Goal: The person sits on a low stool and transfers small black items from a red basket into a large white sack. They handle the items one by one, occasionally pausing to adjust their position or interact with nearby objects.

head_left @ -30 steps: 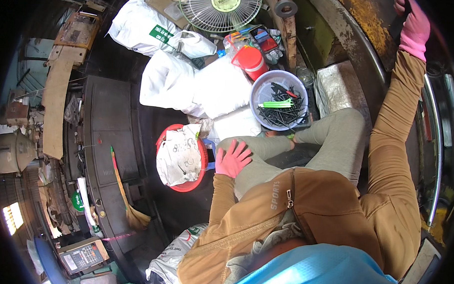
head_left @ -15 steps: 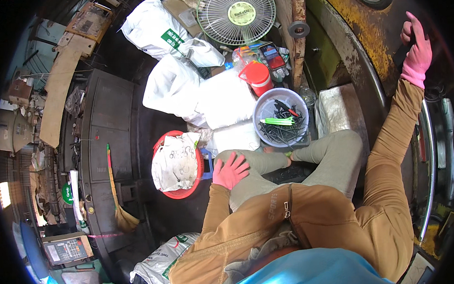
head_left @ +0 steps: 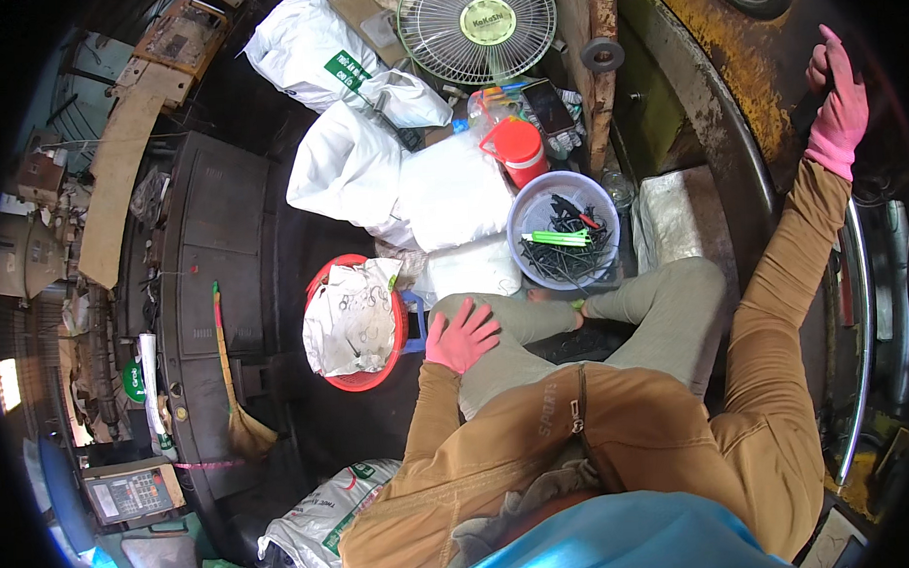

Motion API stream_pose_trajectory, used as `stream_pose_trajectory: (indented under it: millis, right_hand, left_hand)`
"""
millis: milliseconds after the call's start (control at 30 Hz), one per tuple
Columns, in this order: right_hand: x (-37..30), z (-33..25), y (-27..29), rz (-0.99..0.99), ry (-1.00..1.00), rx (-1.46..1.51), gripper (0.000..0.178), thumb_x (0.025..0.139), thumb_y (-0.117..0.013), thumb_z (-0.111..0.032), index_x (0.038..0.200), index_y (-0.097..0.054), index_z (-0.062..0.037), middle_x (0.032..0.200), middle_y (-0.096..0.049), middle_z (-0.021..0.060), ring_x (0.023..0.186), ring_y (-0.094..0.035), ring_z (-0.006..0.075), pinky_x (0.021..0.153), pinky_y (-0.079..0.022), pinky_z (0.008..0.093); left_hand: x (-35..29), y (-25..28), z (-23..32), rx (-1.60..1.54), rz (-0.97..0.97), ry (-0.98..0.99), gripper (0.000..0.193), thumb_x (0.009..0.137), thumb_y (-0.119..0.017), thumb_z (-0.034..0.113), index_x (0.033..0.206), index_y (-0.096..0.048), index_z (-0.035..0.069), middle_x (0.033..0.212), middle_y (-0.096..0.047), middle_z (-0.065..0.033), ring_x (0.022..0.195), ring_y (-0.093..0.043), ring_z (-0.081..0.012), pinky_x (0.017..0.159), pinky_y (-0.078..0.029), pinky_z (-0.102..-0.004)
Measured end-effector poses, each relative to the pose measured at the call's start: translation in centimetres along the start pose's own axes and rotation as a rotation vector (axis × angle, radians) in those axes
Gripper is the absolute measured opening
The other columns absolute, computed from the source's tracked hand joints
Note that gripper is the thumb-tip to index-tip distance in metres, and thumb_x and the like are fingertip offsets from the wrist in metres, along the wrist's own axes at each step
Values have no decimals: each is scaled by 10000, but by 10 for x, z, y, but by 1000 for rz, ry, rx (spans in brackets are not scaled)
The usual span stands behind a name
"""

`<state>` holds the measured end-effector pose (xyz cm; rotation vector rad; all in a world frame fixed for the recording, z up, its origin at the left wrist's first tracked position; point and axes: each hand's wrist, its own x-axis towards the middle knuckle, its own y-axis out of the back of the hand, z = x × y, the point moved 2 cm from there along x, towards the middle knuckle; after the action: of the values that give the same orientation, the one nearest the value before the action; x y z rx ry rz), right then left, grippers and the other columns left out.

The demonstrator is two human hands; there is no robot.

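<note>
My left hand (head_left: 462,337), in a pink glove, lies on my left thigh (head_left: 516,327) with its fingers spread and nothing in them. Far to the right, my right hand (head_left: 837,110), also gloved in pink, is raised beside a yellow, rust-worn machine (head_left: 737,69). Its index finger points up while the other fingers curl in against a dark part, and what they hold, if anything, is hidden. Beyond my legs stands a pale lavender basin (head_left: 516,244) of thin black pieces (head_left: 572,262), with bright green strips (head_left: 556,238) and a red-and-black tool (head_left: 584,219) on top.
A red basket (head_left: 363,379) with a white sack (head_left: 351,318) stands left of my knee. Further off are white sacks (head_left: 346,173), a red jug (head_left: 518,147), a phone (head_left: 546,108) and a fan (head_left: 485,23). A dark cabinet (head_left: 222,222) and broom (head_left: 247,431) are left.
The phone's screen was lit and is now dark. The view has shifted slightly; both hands keep about the same pose and place.
</note>
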<state>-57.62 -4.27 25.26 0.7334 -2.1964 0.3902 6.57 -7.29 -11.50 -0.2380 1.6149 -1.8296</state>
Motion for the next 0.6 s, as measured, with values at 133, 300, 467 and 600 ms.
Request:
stream_pose_trajectory:
  millis: [133,300,467,600]
  right_hand:
    - [-1,-8,-6,73,-94,94,432,1103,-404,-219,1395,-525,76,824,-394,-11,686,-368,97,627,-299,251]
    - [-2,-7,-7,89,-119,118,439,1106,-405,-222,1394,-510,93,819,-394,-9,687,-372,99,628,-301,254]
    - [-1,-8,-5,76,-109,127,443,1104,-410,-219,1396,-498,102,819,-391,-7,691,-372,102,639,-307,258]
    - [-5,-10,-10,97,-131,138,442,1103,-416,-219,1391,-496,108,816,-384,-8,692,-371,102,644,-311,255]
  left_hand:
    - [0,0,1,6,5,1,712,1011,-421,618,1560,-393,165,1627,-349,-178,1428,-394,-483,1143,-363,-617]
    - [0,1,2,-11,-17,6,704,1011,-427,615,1552,-404,166,1619,-364,-179,1423,-401,-486,1143,-363,-619]
    - [3,0,1,-18,-42,15,695,1011,-431,610,1545,-416,166,1613,-374,-181,1422,-404,-487,1143,-364,-620]
    - [0,0,1,-36,-43,11,680,1016,-438,591,1547,-405,168,1612,-373,-184,1415,-410,-488,1142,-353,-631]
